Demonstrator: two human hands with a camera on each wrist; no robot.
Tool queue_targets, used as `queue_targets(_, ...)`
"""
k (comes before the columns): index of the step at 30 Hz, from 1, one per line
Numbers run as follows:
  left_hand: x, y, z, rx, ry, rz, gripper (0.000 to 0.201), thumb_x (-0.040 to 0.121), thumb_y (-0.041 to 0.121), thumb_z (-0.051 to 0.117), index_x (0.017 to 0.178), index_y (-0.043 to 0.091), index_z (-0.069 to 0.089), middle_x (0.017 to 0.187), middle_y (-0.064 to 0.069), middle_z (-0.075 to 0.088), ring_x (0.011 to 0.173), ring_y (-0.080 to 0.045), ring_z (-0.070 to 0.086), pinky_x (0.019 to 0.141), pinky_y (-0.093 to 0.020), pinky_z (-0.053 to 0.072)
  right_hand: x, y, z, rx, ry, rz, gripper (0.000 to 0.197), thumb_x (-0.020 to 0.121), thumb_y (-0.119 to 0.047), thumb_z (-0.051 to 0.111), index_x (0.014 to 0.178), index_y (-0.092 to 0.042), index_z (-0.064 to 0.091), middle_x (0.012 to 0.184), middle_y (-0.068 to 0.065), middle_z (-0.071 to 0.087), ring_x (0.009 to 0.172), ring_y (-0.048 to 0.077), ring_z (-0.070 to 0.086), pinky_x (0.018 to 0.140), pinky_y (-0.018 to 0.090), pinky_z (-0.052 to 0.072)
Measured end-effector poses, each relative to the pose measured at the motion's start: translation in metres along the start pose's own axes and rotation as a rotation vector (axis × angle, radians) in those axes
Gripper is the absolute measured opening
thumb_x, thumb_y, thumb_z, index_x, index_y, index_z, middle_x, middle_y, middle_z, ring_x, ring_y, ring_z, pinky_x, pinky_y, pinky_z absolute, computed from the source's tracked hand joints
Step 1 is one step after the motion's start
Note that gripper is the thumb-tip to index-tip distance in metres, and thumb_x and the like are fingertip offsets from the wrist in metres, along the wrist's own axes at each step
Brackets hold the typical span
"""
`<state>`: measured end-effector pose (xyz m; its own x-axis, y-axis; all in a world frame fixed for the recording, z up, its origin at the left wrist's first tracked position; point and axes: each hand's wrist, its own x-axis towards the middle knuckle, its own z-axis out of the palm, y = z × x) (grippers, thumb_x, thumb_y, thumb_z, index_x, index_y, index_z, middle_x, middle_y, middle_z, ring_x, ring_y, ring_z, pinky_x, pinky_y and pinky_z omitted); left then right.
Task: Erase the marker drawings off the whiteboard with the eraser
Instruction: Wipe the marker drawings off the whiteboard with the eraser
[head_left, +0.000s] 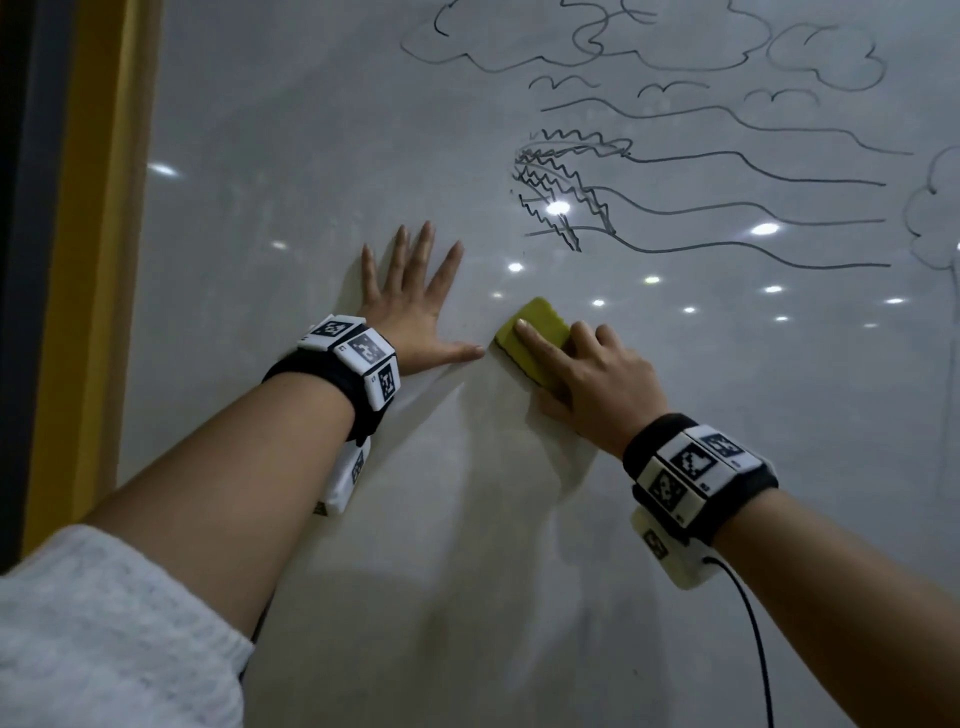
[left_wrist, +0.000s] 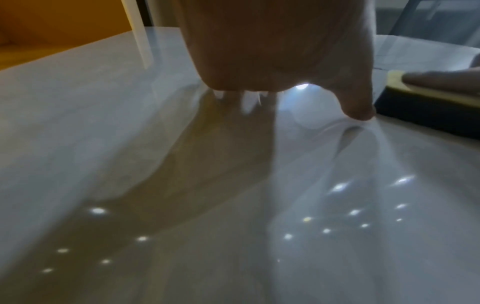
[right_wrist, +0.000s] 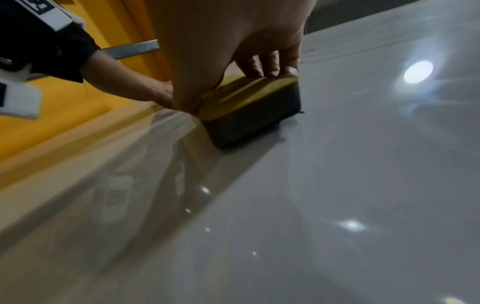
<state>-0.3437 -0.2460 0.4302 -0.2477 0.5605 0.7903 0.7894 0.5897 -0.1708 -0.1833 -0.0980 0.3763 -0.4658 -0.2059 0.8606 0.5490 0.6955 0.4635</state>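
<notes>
right hand (head_left: 597, 374) grips eraser (head_left: 535, 332) | eraser just beside left hand (head_left: 415, 312) thumb

Tree drawing (head_left: 935, 218) — cut off, right edge.

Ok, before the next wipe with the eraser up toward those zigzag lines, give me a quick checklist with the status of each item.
1. Eraser held by right hand: ok, fingers and thumb grip its sides.
2. Dark felt face flat on the whiteboard: ok in the right wrist view.
3. Left hand braced flat, fingers spread: ok.
4. Left thumb out of the eraser's path: ok for an upward stroke; it lies just left of the eraser.
5. Marker drawings left to wipe: not ok, zigzags, waves and clouds remain.
6. Felt cleanliness: cannot tell.
</notes>
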Motion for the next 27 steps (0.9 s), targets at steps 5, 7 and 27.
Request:
queue_targets(5, 0.004, 0.005, 0.007, -0.010, -0.001, -0.007, 0.111, 0.075, 0.075, 0.046, 0.144, 0.026, -0.025, 0.150, -0.009, -0.036, 0.138, -0.031, -0.032, 0.108, -0.056, -0.018, 0.054, 0.002, -0.021, 0.026, -0.189, 0.202, 0.067, 0.092, -0.044, 0.048, 0.149, -0.036, 0.014, 0.126, 0.014, 0.043, 0.111, 0.033, 0.045, 0.067, 0.038, 0.043)
queue_targets(7, 0.005, 0.004, 0.007, -0.007, 0.000, -0.005, 0.111, 0.075, 0.076, 0.045, 0.145, 0.026, -0.025, 0.150, -0.009, -0.035, 0.138, -0.031, -0.032, 0.108, -0.056, -0.018, 0.077, 0.003, -0.026, 0.042, -0.191, 0.228, 0.067, 0.094, -0.046, 0.043, 0.150, -0.036, 0.006, 0.133, 0.014, 0.038, 0.117, 0.033, 0.042, 0.077, 0.041, 0.045)
queue_targets(27, 0.001, -0.001, 0.008, -0.023, 0.041, 0.020, 0.109, 0.074, 0.076, 0.046, 0.146, 0.029, -0.021, 0.152, -0.008, -0.031, 0.139, -0.029, -0.029, 0.111, -0.055, -0.016, 0.066, -0.018, -0.019, 0.165, -0.200, 0.331, 0.073, 0.092, -0.049, 0.045, 0.150, -0.034, 0.004, 0.138, 0.014, 0.034, 0.120, 0.032, 0.039, 0.076, 0.040, 0.045)
